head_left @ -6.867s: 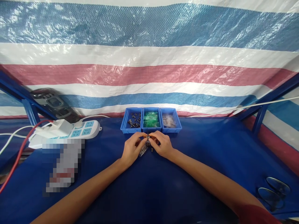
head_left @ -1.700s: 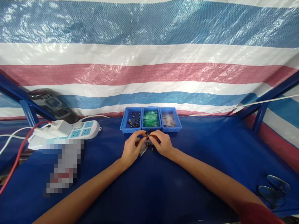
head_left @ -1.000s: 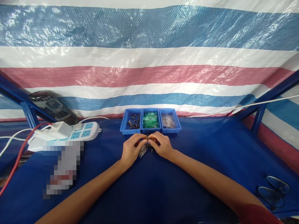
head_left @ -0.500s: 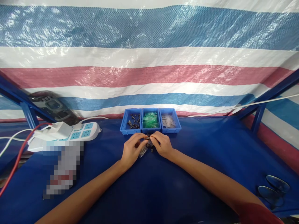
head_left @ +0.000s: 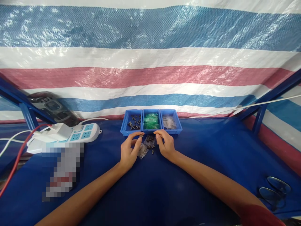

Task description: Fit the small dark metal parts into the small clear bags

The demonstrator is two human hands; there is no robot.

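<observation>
My left hand (head_left: 130, 150) is closed in a pinch, with a small screw (head_left: 141, 136) between thumb and index finger. To its right, my right hand (head_left: 166, 144) has thumb and index finger bent close together; a tiny dark bit shows at the tips, too small to name. Between the hands, small clear plastic bags (head_left: 142, 151) lie on the blue table (head_left: 150, 188) beside a clump of dark screws (head_left: 150, 142). One loose screw (head_left: 152, 152) lies nearer to me. The left fingers partly cover the bags.
Three blue bins stand behind my hands: one with loose screws (head_left: 134, 122), one with green packets (head_left: 151, 121), one with clear bags (head_left: 168, 121). A white power strip (head_left: 87, 133) with cables lies left, near a blurred-out item (head_left: 64, 169). Eyeglasses (head_left: 274, 191) rest at right.
My hands were together over a small metal piece and have moved apart, the left one leftward and the right one slightly right. The bags and screws between them now show more fully.
</observation>
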